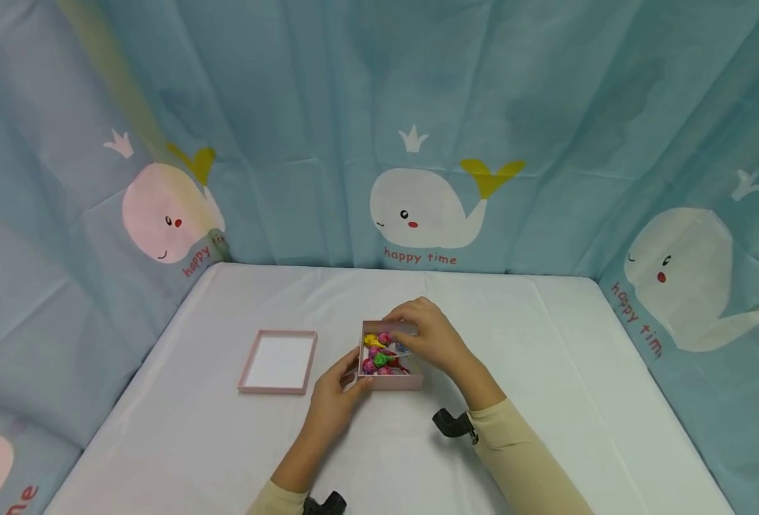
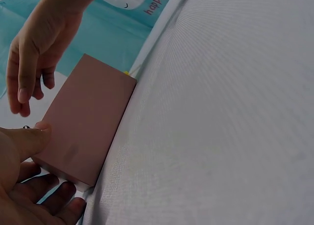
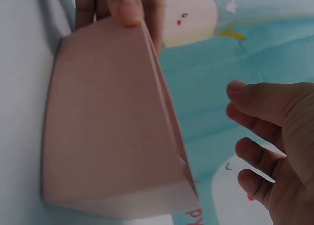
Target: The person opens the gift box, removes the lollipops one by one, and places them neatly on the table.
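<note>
An open pink box point(image 1: 397, 383) stands on the table, with several wrapped lollipops point(image 1: 382, 360) in pink, yellow, green and other colours inside. My left hand point(image 1: 331, 402) holds the box at its near left corner. In the left wrist view that thumb presses the front wall of the box point(image 2: 88, 122), and the other fingers bend around the side. Above the right part of the box hovers my right hand point(image 1: 436, 342). The right wrist view has the right hand point(image 3: 279, 141) apart from the box, fingers loosely bent and nothing between them.
Left of the box lies its pink-rimmed lid point(image 1: 281, 362), white inside facing up. A white cloth covers the table point(image 1: 546, 372). Blue curtains point(image 1: 302, 143) with printed whales stand behind and at both sides. Black wrist mounts point(image 1: 451, 423) sit at the sleeves.
</note>
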Demonstrator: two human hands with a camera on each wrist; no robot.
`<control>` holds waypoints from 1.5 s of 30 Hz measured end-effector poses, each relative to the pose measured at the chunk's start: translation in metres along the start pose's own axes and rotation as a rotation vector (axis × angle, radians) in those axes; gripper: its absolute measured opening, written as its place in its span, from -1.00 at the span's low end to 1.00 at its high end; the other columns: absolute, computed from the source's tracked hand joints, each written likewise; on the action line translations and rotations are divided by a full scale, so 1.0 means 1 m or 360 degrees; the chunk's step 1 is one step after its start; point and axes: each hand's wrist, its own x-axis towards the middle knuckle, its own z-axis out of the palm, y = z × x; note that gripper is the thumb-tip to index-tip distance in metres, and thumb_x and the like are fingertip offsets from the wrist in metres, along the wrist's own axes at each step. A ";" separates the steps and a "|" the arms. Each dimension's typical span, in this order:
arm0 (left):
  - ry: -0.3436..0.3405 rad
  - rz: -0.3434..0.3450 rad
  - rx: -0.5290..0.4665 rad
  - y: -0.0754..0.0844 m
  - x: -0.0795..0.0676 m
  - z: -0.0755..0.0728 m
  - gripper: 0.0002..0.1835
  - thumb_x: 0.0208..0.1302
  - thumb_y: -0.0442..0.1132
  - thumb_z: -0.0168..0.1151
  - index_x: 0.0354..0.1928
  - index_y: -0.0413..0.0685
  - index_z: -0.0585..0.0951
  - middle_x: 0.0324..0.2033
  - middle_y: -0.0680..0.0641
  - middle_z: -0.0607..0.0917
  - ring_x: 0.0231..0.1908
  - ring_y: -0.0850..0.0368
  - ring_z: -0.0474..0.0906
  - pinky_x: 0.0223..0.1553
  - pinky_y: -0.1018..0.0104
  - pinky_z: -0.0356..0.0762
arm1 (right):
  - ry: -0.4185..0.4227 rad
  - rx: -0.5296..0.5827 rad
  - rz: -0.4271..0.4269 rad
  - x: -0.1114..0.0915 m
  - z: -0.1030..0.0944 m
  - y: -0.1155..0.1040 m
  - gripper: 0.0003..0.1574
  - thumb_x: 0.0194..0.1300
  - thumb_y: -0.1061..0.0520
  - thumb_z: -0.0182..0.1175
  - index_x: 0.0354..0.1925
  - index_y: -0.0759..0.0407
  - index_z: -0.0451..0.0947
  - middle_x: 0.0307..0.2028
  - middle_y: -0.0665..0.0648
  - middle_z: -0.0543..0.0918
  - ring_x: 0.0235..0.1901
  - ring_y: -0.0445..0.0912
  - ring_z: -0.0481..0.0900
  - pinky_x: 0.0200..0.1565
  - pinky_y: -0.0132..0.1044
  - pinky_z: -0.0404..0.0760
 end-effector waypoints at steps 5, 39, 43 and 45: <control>0.0012 -0.0005 0.0025 -0.001 0.003 -0.003 -0.28 0.29 -0.12 0.46 0.46 0.02 0.45 0.35 -0.09 0.57 0.35 -0.02 0.49 0.32 0.14 0.56 | -0.0160 0.0006 -0.0013 0.007 0.012 -0.002 -0.69 0.28 0.13 0.46 0.01 0.01 0.75 -0.03 -0.07 0.77 0.03 -0.11 0.54 0.13 -0.08 0.63; 0.0004 0.0039 0.0017 -0.001 0.002 0.001 -0.32 0.33 -0.16 0.42 0.47 -0.01 0.44 0.35 -0.08 0.56 0.37 0.03 0.46 0.33 0.19 0.55 | -0.0512 -0.0602 -0.0266 0.003 0.037 0.007 -0.72 0.29 0.07 0.43 -0.03 -0.23 0.77 -0.02 -0.17 0.67 0.02 -0.15 0.52 -0.02 -0.19 0.50; 0.0002 0.0057 0.0019 -0.001 0.001 0.000 -0.31 0.32 -0.16 0.43 0.47 -0.04 0.44 0.34 -0.10 0.57 0.35 -0.01 0.48 0.31 0.14 0.57 | -0.0534 -0.0594 -0.0267 0.004 0.038 0.007 -0.73 0.29 0.07 0.44 -0.05 -0.22 0.77 -0.01 -0.17 0.68 0.00 -0.16 0.51 -0.06 -0.22 0.48; 0.0003 0.0079 0.0016 -0.001 0.000 0.001 -0.31 0.32 -0.17 0.43 0.46 -0.05 0.44 0.33 -0.10 0.58 0.34 -0.02 0.49 0.30 0.12 0.58 | -0.0524 -0.0552 -0.0250 0.002 0.039 0.008 -0.72 0.28 0.09 0.43 -0.05 -0.19 0.76 0.00 -0.17 0.69 -0.01 -0.16 0.50 -0.06 -0.22 0.47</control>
